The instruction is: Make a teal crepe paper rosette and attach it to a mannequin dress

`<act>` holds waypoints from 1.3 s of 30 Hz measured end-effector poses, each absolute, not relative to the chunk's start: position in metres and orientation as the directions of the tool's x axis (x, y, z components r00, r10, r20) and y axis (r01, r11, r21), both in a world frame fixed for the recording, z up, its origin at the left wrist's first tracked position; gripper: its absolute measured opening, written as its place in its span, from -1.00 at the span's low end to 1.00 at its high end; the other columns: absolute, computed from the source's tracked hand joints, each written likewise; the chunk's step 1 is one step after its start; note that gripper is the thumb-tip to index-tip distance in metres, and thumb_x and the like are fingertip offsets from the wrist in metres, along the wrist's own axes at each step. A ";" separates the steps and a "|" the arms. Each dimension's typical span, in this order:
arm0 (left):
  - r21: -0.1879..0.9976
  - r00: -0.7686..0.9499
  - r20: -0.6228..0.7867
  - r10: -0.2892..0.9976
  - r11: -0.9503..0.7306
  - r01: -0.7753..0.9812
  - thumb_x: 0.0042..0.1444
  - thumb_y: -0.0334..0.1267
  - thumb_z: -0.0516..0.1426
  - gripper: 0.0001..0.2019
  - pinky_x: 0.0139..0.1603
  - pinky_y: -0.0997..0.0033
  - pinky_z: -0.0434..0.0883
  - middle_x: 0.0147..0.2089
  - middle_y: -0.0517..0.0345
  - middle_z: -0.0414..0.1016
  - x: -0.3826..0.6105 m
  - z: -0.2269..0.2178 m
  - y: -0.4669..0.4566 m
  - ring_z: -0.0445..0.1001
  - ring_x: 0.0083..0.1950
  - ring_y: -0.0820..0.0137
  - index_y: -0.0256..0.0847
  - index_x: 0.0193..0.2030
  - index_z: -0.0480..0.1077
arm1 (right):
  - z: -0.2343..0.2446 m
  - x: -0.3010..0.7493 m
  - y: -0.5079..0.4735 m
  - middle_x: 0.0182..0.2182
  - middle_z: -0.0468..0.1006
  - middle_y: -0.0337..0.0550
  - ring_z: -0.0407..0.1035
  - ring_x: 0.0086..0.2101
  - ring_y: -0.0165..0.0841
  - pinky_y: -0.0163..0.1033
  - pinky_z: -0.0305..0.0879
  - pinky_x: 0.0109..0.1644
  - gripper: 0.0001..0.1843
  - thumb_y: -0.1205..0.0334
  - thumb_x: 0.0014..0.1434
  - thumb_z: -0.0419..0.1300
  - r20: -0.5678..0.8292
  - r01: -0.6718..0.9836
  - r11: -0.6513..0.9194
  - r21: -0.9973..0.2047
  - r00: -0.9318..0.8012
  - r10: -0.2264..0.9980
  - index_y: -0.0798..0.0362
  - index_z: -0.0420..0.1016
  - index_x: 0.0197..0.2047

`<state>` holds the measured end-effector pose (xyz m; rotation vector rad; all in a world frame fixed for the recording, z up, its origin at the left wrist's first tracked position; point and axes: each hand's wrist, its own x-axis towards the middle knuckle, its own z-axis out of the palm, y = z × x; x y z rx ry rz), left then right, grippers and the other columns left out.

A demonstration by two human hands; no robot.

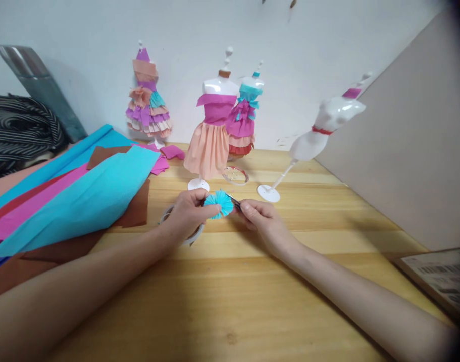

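Observation:
Pinched between the thumb and fingers of my left hand [188, 211] is a round, pleated turquoise paper rosette [223, 202]. My right hand [265, 223] is closed on a pair of small scissors [234, 201], whose blades point up and left at the rosette's right edge. The scissors' handles are mostly hidden by my fingers. Under my left hand lies a roll of tape [194, 237], partly covered by the wrist. Just behind my hands stands a mini mannequin [219, 85] in a magenta top and a gathered peach paper skirt [207, 151].
Sheets of coloured crepe paper [82, 201] cover the table's left side. Two more dressed mannequins [149, 95] [247, 110] stand by the wall. A bare white mannequin [313, 136] leans right. A small round dish [235, 175] sits behind my hands; a cardboard box [437, 276] is at right.

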<state>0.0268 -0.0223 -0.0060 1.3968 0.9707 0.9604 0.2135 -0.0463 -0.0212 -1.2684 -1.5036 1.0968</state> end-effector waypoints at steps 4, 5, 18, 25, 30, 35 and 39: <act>0.998 0.327 0.024 0.945 -0.039 0.039 -0.18 -0.23 0.19 -0.84 -0.51 0.48 0.08 -0.64 0.33 0.24 0.027 -0.006 -0.022 0.16 -0.57 0.57 -0.24 -0.57 0.31 | -0.019 0.213 -0.047 -0.63 0.05 -0.33 0.01 -0.52 -0.41 -0.26 -0.10 -0.45 -0.55 -0.17 0.10 0.15 0.089 0.246 0.114 -0.963 -0.108 0.990 0.03 0.32 -0.56; 0.998 0.325 0.022 0.945 -0.037 0.041 -0.18 -0.23 0.19 -0.85 -0.51 0.48 0.08 -0.64 0.33 0.24 0.027 -0.006 -0.022 0.17 -0.57 0.57 -0.24 -0.57 0.32 | -0.019 0.213 -0.047 -0.63 0.07 -0.32 0.03 -0.51 -0.41 -0.26 -0.09 -0.44 -0.55 -0.17 0.10 0.15 0.095 0.248 0.118 -0.962 -0.104 0.990 0.03 0.32 -0.56; 1.000 0.341 -0.009 0.940 0.016 -0.018 -0.21 -0.22 0.23 -0.83 -0.54 0.51 0.11 -0.61 0.29 0.29 0.028 -0.007 -0.021 0.19 -0.57 0.58 -0.26 -0.56 0.36 | -0.018 0.215 -0.047 -0.63 0.05 -0.35 -0.09 -0.57 -0.46 -0.27 -0.21 -0.49 -0.56 -0.17 0.07 0.19 0.039 0.150 0.054 -0.987 -0.103 0.994 0.06 0.41 -0.51; 1.000 0.355 -0.009 0.935 0.018 -0.022 -0.22 -0.19 0.25 -0.79 -0.55 0.53 0.10 -0.62 0.29 0.28 0.027 -0.008 -0.019 0.18 -0.59 0.58 -0.27 -0.56 0.35 | -0.017 0.218 -0.044 -0.62 0.13 -0.32 -0.10 -0.60 -0.51 -0.27 -0.31 -0.53 -0.57 -0.12 0.03 0.22 -0.028 0.015 -0.026 -1.000 -0.175 0.984 0.10 0.36 -0.55; 1.000 0.365 -0.006 0.931 0.016 -0.024 -0.22 -0.20 0.25 -0.80 -0.54 0.54 0.12 -0.59 0.27 0.30 0.027 -0.007 -0.020 0.19 -0.57 0.59 -0.28 -0.55 0.36 | -0.017 0.222 -0.043 -0.63 0.11 -0.32 -0.09 -0.59 -0.49 -0.26 -0.26 -0.52 -0.56 -0.11 0.08 0.19 0.005 0.058 0.017 -0.998 -0.194 0.981 0.07 0.28 -0.58; 0.999 0.396 -0.034 0.917 0.046 -0.021 -0.23 -0.22 0.25 -0.82 -0.54 0.54 0.14 -0.58 0.25 0.34 0.027 -0.005 -0.020 0.21 -0.55 0.58 -0.29 -0.53 0.39 | -0.014 0.222 -0.043 -0.64 0.07 -0.33 -0.08 -0.56 -0.46 -0.24 -0.22 -0.49 -0.51 -0.12 0.11 0.16 0.037 0.110 0.063 -0.992 -0.219 0.975 0.03 0.16 -0.63; 0.998 0.424 -0.044 0.904 0.060 -0.026 -0.23 -0.22 0.26 -0.82 -0.52 0.54 0.15 -0.57 0.24 0.36 0.027 -0.005 -0.021 0.22 -0.54 0.57 -0.28 -0.52 0.40 | -0.012 0.221 -0.044 -0.64 0.06 -0.32 -0.09 -0.56 -0.45 -0.23 -0.22 -0.48 -0.51 -0.12 0.11 0.16 0.041 0.125 0.069 -0.990 -0.215 0.976 0.03 0.16 -0.63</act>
